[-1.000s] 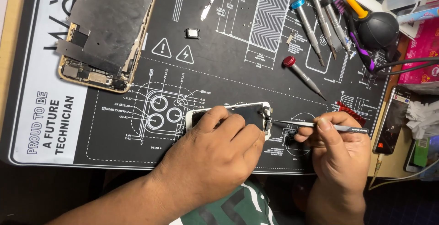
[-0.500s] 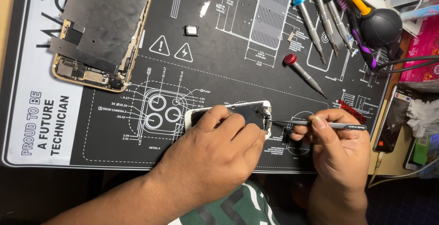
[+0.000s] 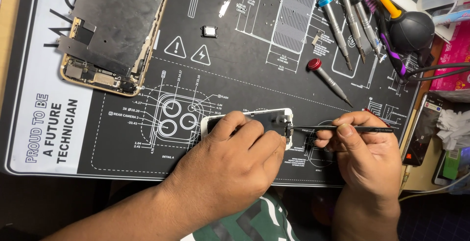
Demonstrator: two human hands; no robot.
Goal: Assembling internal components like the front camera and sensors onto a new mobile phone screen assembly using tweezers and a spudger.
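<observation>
My left hand (image 3: 230, 162) presses down on a white phone screen assembly (image 3: 264, 118) that lies on the black repair mat (image 3: 245, 55); my fingers cover most of it. My right hand (image 3: 364, 150) grips black tweezers (image 3: 342, 129) held level, with the tips touching the right end of the screen assembly near a small metal part. An opened gold phone body (image 3: 115, 30) lies at the mat's upper left, its metal shield plate showing.
A red-capped screwdriver (image 3: 329, 79) lies above my right hand. Three more screwdrivers (image 3: 350, 21) and a black rubber air blower (image 3: 411, 28) lie at the upper right. A small square part (image 3: 209, 31) and a bracket (image 3: 225, 3) rest near the top. Another phone (image 3: 422, 129) lies off the mat's right edge.
The view has shifted slightly. Both hands stay on the screen assembly, with the tweezers' tips still at its right end.
</observation>
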